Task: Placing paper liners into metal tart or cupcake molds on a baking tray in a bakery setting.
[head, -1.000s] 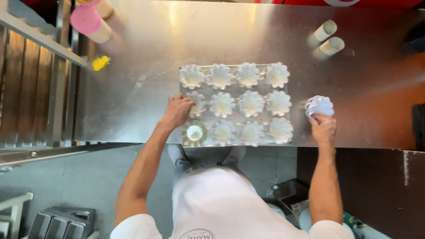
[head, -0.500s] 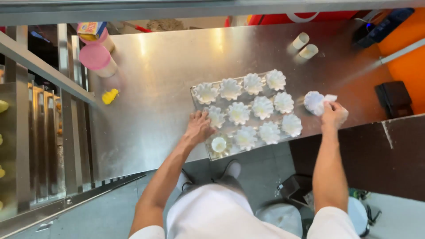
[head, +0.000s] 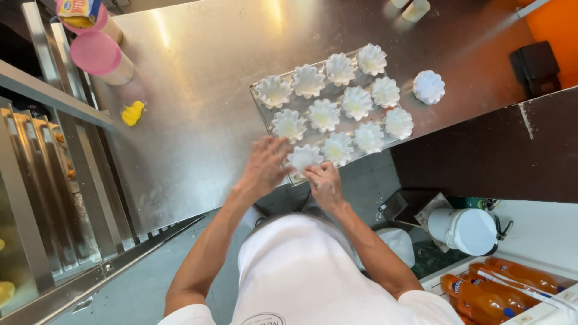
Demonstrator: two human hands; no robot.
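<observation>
A metal muffin tray (head: 260, 102) lies on the steel counter, its cups lined with several white fluted paper liners (head: 325, 114). Both hands meet at the tray's near corner cup. My left hand (head: 265, 165) has its fingers spread on the left side of a white paper liner (head: 304, 157) there. My right hand (head: 325, 183) pinches the same liner from the near side. A stack of spare white liners (head: 428, 87) sits on the counter to the right of the tray, apart from both hands.
Two pink-lidded tubs (head: 96, 54) and a yellow scrap (head: 132, 113) sit at the counter's left. Two small cups (head: 415, 8) stand at the far edge. A metal rack (head: 36, 180) runs along the left. Orange drink bottles (head: 500, 289) and a white jug (head: 463, 230) lie lower right.
My right hand left the stack of liners at the right and came to the tray's near corner. A liner now sits in that corner cup with both hands on it.
</observation>
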